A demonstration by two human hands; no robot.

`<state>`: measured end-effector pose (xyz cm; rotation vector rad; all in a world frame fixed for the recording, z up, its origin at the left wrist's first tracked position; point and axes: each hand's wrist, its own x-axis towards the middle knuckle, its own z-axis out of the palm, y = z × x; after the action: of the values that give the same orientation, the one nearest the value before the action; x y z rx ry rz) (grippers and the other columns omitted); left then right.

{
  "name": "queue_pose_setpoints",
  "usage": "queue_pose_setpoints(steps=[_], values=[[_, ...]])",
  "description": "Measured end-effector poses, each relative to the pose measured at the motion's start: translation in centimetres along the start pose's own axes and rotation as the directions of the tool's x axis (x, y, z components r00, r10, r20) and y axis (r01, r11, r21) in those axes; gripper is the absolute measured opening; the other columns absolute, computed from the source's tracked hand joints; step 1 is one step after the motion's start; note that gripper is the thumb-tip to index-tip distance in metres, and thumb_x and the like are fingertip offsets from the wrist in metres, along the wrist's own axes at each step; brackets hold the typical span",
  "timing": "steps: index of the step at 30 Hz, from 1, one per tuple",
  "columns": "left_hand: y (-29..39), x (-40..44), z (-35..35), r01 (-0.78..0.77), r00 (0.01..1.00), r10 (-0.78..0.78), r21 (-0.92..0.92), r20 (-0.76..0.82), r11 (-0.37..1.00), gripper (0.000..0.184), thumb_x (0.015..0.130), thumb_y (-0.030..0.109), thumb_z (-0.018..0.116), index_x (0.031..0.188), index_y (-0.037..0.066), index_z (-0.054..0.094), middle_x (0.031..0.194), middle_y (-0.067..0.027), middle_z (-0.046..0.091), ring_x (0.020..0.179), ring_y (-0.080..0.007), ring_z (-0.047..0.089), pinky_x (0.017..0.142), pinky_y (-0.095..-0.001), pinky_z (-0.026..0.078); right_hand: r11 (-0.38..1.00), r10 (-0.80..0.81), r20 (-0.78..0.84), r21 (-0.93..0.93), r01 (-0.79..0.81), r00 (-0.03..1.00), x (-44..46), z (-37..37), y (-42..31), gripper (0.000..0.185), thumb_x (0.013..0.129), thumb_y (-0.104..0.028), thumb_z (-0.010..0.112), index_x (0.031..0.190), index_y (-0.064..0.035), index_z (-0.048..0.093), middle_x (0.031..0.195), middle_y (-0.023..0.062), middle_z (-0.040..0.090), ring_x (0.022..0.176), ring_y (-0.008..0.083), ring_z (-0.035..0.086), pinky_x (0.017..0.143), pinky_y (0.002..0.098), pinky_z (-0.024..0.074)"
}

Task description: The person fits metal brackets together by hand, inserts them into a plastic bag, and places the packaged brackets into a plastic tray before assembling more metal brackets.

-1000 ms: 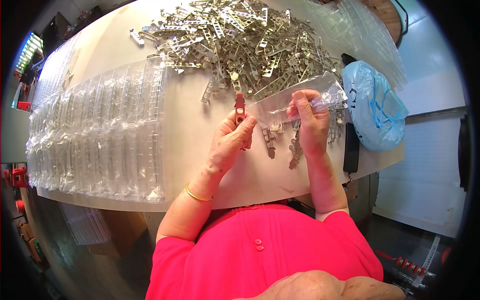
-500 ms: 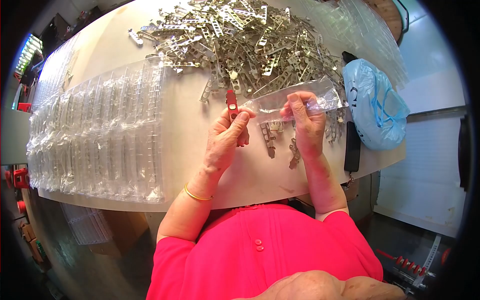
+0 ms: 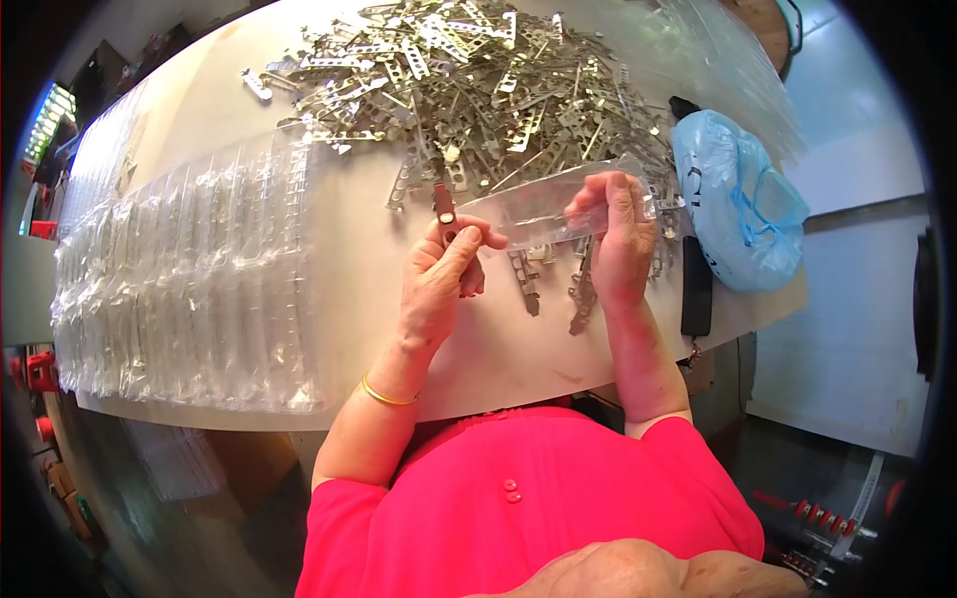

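Jutting up between the left fingers (image 3: pixel 460 251), 1 dark-red holed strip (image 3: pixel 444 202).

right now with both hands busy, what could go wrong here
The thin clear sleeve in the right hand might tear or crumple if it catches on the reddish strip in the left hand.

If the strip slips, it could get mixed into the metal pile just beyond.

Loose metal pieces near the right hand might snag the sleeve.
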<state>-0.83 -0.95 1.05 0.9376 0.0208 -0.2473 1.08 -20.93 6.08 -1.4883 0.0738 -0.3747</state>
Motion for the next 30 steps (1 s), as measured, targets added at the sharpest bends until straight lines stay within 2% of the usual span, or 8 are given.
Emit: queue_pose_setpoints(steps=[4,9,14,17,19,22,27,30], values=[[0.3,-0.2,0.1,0.039,0.999,-0.038,-0.017,0.033,0.999,0.026,0.103,0.017,0.054,0.126,0.006,0.058,0.097,-0.0128,0.072,0.047,-0.0036,0.039,0.047,-0.0209,0.036,0.999,0.026,0.029,0.031,-0.026,0.999,0.0,-0.1,-0.2,0.03,0.107,-0.029,0.047,0.103,-0.0033,0.062,0.084,0.0052,0.064,0.073,0.0138,0.065,0.065,0.0264,0.0518],[0.3,-0.1,0.3,0.039,0.997,-0.039,0.006,0.063,0.999,0.039,0.103,0.016,0.053,0.14,0.005,0.05,0.096,-0.013,0.072,0.045,-0.0036,0.037,0.047,-0.0206,0.035,0.997,-0.045,-0.033,0.063,0.047,0.998,0.7,-0.6,-0.6,0.026,0.106,-0.026,0.049,0.105,-0.0039,0.062,0.084,0.0041,0.064,0.072,0.0117,0.063,0.063,0.025,0.0519],[0.5,-0.2,0.4,0.019,0.997,-0.018,-0.004,0.078,1.0,0.04,0.103,0.016,0.053,0.141,0.004,0.048,0.097,-0.0131,0.072,0.045,-0.0038,0.037,0.047,-0.0212,0.035,0.993,-0.063,-0.068,0.093,0.069,0.996,1.0,-1.0,-0.9,0.024,0.105,-0.025,0.051,0.105,-0.0041,0.062,0.086,0.0036,0.064,0.074,0.0109,0.063,0.065,0.025,0.0521],[0.3,0.0,0.2,0.004,0.997,-0.001,-0.028,0.08,1.0,0.041,0.103,0.015,0.053,0.142,0.003,0.047,0.097,-0.0132,0.072,0.045,-0.0038,0.037,0.047,-0.0214,0.035,0.98,-0.028,0.003,0.197,0.027,1.0,0.4,-0.4,-1.0,0.02,0.104,-0.023,0.055,0.105,-0.0047,0.062,0.089,0.0034,0.064,0.079,0.0104,0.063,0.071,0.0251,0.052],[0.4,-0.1,0.2,-0.002,0.996,0.006,-0.049,0.084,0.999,0.041,0.103,0.015,0.053,0.142,0.003,0.047,0.098,-0.0132,0.072,0.046,-0.0038,0.037,0.047,-0.0215,0.035,0.975,0.106,0.091,0.184,-0.121,0.99,-0.4,0.5,-0.9,0.017,0.102,-0.021,0.059,0.105,-0.0051,0.063,0.093,0.0031,0.065,0.083,0.0103,0.063,0.076,0.0251,0.0513],[0.6,-0.3,0.6,0.028,0.997,-0.024,-0.053,0.08,0.998,0.041,0.103,0.015,0.053,0.142,0.003,0.047,0.097,-0.0134,0.072,0.046,-0.0038,0.037,0.047,-0.0212,0.036,0.984,0.128,0.21,0.098,-0.151,0.969,-1.3,0.6,0.6,0.015,0.1,-0.02,0.062,0.105,-0.0053,0.063,0.092,0.0023,0.066,0.081,0.0102,0.063,0.076,0.0248,0.0512],[0.9,-0.5,0.7,0.023,0.995,-0.017,-0.056,0.101,0.998,0.04,0.103,0.015,0.053,0.14,0.001,0.048,0.109,-0.0139,0.07,0.048,-0.0034,0.038,0.048,-0.0203,0.037,0.985,0.142,0.147,0.078,-0.155,0.979,0.0,-0.1,0.1,0.012,0.099,-0.018,0.063,0.101,-0.006,0.064,0.084,0.0005,0.066,0.078,0.0089,0.063,0.074,0.0242,0.0514],[1.0,-0.6,0.7,0.026,0.995,-0.021,-0.054,0.098,0.998,0.038,0.103,0.015,0.053,0.137,0.0,0.049,0.107,-0.012,0.066,0.049,-0.003,0.038,0.049,-0.0203,0.038,0.962,0.172,0.141,0.189,-0.197,0.975,1.2,-1.1,-0.2,0.011,0.099,-0.016,0.062,0.101,-0.006,0.065,0.084,0.0015,0.067,0.076,0.0098,0.064,0.072,0.0246,0.0522]])
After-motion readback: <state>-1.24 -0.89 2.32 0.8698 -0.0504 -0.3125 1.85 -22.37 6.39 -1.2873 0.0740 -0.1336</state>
